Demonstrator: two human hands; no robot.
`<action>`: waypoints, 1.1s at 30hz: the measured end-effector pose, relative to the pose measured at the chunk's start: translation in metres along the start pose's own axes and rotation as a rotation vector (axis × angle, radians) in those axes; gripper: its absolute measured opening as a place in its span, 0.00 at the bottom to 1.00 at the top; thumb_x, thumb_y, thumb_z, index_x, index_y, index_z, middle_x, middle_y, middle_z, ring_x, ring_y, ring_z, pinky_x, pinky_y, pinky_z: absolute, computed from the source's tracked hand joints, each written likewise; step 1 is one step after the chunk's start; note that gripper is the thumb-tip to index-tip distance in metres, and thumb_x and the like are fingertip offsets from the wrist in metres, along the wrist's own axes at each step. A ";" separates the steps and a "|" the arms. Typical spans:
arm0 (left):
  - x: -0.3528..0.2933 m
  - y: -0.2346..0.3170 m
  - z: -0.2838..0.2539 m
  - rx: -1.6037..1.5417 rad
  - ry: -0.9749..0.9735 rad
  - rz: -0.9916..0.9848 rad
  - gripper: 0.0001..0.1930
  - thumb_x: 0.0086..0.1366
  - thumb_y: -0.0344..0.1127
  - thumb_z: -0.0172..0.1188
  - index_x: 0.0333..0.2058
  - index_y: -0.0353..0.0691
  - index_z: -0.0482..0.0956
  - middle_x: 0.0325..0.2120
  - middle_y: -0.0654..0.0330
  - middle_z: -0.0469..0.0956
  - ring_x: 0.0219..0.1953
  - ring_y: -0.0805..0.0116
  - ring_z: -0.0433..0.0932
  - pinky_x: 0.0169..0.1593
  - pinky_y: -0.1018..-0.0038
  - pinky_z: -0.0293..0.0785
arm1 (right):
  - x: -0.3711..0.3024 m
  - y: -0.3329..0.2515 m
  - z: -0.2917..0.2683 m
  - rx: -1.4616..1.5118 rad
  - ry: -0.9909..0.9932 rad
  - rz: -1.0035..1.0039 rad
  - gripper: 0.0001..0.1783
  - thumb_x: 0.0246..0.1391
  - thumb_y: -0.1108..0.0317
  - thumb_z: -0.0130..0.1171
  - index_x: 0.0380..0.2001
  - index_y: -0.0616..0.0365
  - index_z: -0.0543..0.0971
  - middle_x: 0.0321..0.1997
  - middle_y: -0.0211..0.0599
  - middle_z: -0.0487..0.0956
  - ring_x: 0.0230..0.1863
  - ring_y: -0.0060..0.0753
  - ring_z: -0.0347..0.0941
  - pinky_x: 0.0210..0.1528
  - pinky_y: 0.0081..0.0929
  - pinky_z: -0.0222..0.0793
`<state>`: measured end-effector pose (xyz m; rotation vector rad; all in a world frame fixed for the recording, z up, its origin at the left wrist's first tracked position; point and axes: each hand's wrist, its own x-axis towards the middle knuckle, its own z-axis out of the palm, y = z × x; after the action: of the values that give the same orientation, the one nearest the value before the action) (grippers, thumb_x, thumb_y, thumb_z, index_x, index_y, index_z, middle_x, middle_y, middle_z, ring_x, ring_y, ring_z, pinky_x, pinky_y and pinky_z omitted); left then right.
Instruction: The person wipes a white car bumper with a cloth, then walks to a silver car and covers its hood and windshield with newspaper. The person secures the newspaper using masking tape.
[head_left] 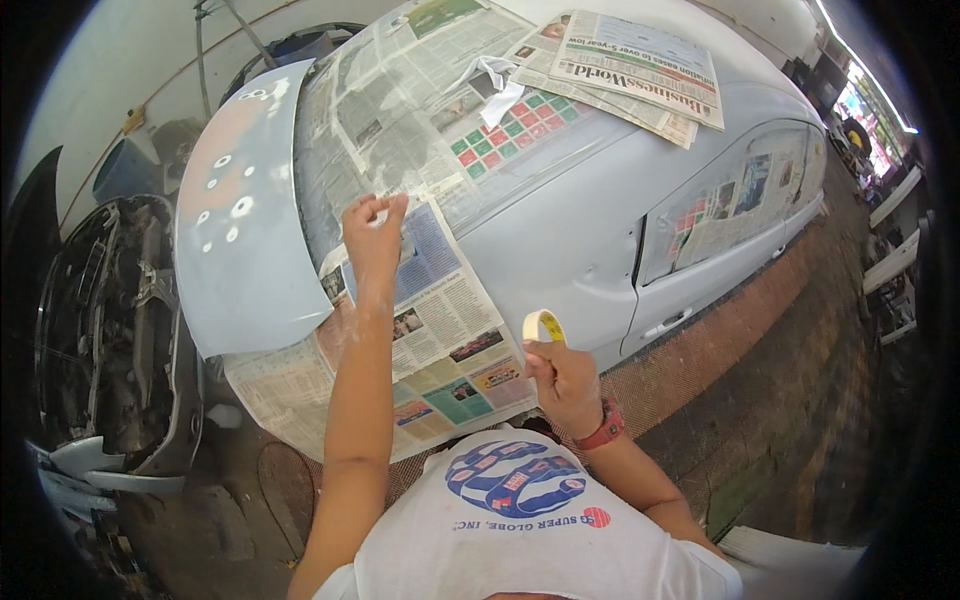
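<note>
My right hand [566,392], with a red watch on its wrist, grips a roll of masking tape [556,326] in front of the grey car body [560,250]. My left hand [372,240] is raised over a printed newspaper sheet [432,320] that hangs down the car's side. Its fingers are bent together in a pinch near the sheet's upper edge. Whatever they hold, if anything, is too small to make out. More newspaper [400,110] covers the windshield.
Loose folded newspapers [640,75] lie on the roof, beside a crumpled white paper [490,90]. A grey hood with sanded spots [235,210] is at the left. Newspaper masks a side window [740,200]. Stripped car parts [110,330] stand far left.
</note>
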<state>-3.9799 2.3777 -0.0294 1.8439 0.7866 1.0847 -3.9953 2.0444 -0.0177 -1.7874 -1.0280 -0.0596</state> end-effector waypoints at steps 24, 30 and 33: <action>0.001 0.020 0.020 0.434 0.099 0.235 0.41 0.62 0.52 0.72 0.68 0.41 0.64 0.70 0.42 0.57 0.74 0.46 0.53 0.71 0.48 0.52 | -0.068 0.061 -0.032 0.325 -0.080 0.549 0.21 0.71 0.67 0.53 0.64 0.59 0.73 0.35 0.42 0.84 0.28 0.25 0.78 0.34 0.23 0.72; -0.200 0.057 -0.030 -0.043 -0.944 -0.201 0.08 0.63 0.31 0.70 0.42 0.39 0.87 0.46 0.55 0.85 0.46 0.68 0.82 0.45 0.75 0.75 | -0.077 0.045 -0.016 0.420 -0.422 0.445 0.45 0.69 0.71 0.48 0.79 0.60 0.35 0.55 0.53 0.80 0.48 0.54 0.80 0.56 0.41 0.73; -0.239 0.023 -0.040 -0.093 -0.750 -0.135 0.07 0.63 0.31 0.71 0.38 0.38 0.86 0.47 0.58 0.82 0.45 0.69 0.80 0.45 0.74 0.74 | -0.067 0.022 -0.003 0.289 -0.546 0.390 0.44 0.69 0.70 0.48 0.78 0.62 0.37 0.50 0.53 0.81 0.47 0.50 0.81 0.53 0.42 0.74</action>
<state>-4.1156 2.1843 -0.0869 1.8829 0.3919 0.2795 -4.0219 1.9990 -0.0651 -1.7364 -0.9731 0.8155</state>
